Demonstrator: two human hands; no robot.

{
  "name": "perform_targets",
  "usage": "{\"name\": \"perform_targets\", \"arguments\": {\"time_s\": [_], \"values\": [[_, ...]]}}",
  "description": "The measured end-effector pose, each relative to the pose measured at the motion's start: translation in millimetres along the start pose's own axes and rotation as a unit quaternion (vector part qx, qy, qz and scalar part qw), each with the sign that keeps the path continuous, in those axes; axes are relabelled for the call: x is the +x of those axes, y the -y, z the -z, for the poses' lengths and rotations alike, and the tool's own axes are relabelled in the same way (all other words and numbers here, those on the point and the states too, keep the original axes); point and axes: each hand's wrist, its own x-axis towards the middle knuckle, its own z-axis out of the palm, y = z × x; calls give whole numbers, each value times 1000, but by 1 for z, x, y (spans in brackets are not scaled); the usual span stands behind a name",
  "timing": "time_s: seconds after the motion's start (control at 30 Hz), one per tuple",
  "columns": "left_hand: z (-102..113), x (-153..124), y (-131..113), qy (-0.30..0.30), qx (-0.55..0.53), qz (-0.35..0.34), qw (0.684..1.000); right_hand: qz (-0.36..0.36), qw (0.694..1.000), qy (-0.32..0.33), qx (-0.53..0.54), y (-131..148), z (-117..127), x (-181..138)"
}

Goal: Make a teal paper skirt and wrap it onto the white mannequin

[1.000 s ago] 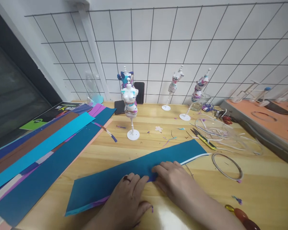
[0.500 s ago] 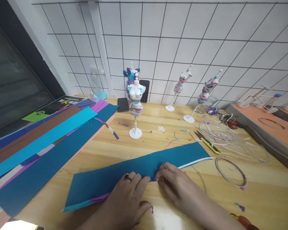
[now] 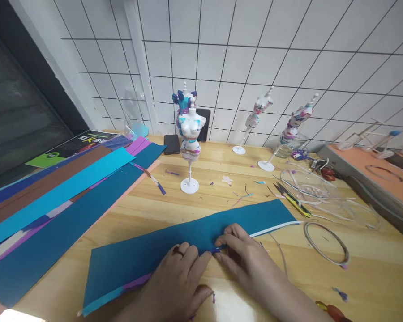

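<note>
A long teal paper strip (image 3: 174, 246) lies across the wooden table (image 3: 221, 197) in front of me, with purple and light blue layers showing along its near edge. My left hand (image 3: 177, 281) rests flat on that near edge, fingers spread, a ring on one finger. My right hand (image 3: 242, 255) sits just to its right, its fingertips pinched on the strip's purple edge where the two hands meet.
Stacked coloured paper strips (image 3: 53, 201) cover the left. A white mini mannequin (image 3: 190, 147) stands behind the strip, two more (image 3: 255, 118) near the grid wall. Snips (image 3: 293, 199), a clear dish (image 3: 305, 183) and a wire ring (image 3: 327, 241) lie at right, beside an orange tray (image 3: 383, 179).
The view has shifted slightly. My right fingertips have closed onto the strip's edge, and the strip has slid a little toward the left.
</note>
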Motion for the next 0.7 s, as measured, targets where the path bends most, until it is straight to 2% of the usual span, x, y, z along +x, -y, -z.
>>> {"name": "perform_targets", "arguments": {"time_s": [0.27,0.7], "values": [[1,3,-1,22,-13,5,1000,-34,999,3,-1,-2,-3,2],[-1,3,0,15,-2,-2,1000,-38,999,12,-2,-3,-3,6]]}}
